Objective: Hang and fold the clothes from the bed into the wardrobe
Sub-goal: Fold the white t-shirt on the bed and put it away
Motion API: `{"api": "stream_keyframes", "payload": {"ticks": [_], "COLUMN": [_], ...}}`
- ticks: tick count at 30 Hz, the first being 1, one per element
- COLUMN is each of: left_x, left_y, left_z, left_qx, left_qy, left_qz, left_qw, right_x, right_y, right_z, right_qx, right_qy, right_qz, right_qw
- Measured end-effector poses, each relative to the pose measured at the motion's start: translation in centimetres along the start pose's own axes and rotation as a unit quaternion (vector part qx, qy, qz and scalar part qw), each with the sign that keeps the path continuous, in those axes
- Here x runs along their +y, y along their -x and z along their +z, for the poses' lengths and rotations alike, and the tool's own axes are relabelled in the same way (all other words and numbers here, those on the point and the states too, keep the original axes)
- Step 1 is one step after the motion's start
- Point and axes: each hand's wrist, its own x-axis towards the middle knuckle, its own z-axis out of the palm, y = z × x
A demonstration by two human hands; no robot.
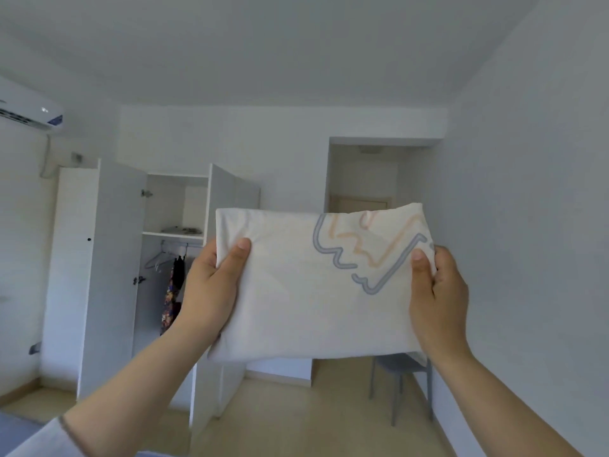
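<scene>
A white wardrobe (112, 275) stands ahead and to my left with both doors swung open. In front of me, raised at chest height and well apart from the wardrobe, I hold a folded white garment (290, 308) printed with wavy blue and orange lines at its upper right. It is a flat, wide rectangle, tilted so its face is toward me.

Both my bare forearms reach up and forward from the bottom of the view. My left hand (211, 288) grips the garment's left edge, thumb lying across the front of the cloth, the other fingers curled behind it and hidden. My right hand (441, 291) grips the right edge the same way, thumb pressed on the front near the printed lines, the rest of the fingers tucked behind.

A grey chair (400, 364) stands by the right wall, partly hidden below the garment. An air conditioner (29, 113) is mounted high on the left wall. Inside the wardrobe a dark patterned dress (169, 301) hangs from the rail beside bare hangers (161, 258). On the shelf (173, 235) above lies a small folded item (181, 230).
</scene>
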Motion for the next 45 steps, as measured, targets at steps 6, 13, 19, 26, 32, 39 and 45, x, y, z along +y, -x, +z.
{"api": "stream_keyframes", "payload": {"ticks": [6, 13, 19, 26, 32, 39, 45], "left_x": [-6.1, -14.5, -20.1, -26.3, -33.0, -41.4, -48.5], "left_y": [-6.8, -10.8, -12.4, -15.9, -20.2, -28.1, -34.5], "left_z": [6.0, 15.0, 23.3, 30.1, 33.5, 35.5, 37.8], "left_qx": [-0.025, -0.044, -0.036, -0.017, -0.011, 0.005, 0.019], "left_qy": [0.022, 0.023, 0.001, -0.034, -0.042, -0.036, -0.032], "left_qz": [0.003, -0.009, -0.009, -0.013, -0.007, -0.009, -0.014], "left_qw": [0.999, 0.999, 0.999, 0.999, 0.999, 0.999, 0.999], "right_x": [7.5, 18.9, 29.3, 39.3, 46.9, 55.2, 62.6], "right_y": [-4.9, -9.3, -13.1, -17.1, -19.6, -23.4, -26.7], "right_z": [2.8, 3.1, 1.9, 3.6, 7.6, 15.6, 22.1], "right_qx": [0.026, 0.028, 0.018, 0.001, -0.004, -0.019, -0.027], "right_qy": [0.016, 0.042, 0.024, -0.011, -0.030, -0.026, -0.025], "right_qz": [0.002, 0.000, 0.017, 0.045, 0.046, 0.048, 0.042], "right_qw": [1.000, 0.999, 0.999, 0.999, 0.998, 0.998, 0.998]}}
